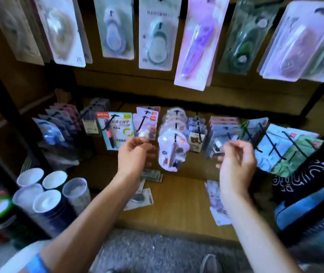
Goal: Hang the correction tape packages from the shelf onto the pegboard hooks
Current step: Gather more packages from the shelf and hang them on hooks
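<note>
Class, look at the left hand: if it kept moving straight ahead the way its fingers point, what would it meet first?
Probably the pink package hanging just beyond the left hand; depth is unclear, so its fingertips may already touch it.

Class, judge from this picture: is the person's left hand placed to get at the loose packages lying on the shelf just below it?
Probably yes. The left hand is raised directly above the loose packages on the shelf, and nothing lies between them. Its fingers look curled and seem empty, though blur hides detail.

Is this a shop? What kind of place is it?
Probably a stationery shop. Rows of packaged correction tapes hang on black hooks in a wooden display, more packages lie on the shelf below, and tubes with white lids stand beside it.
</note>
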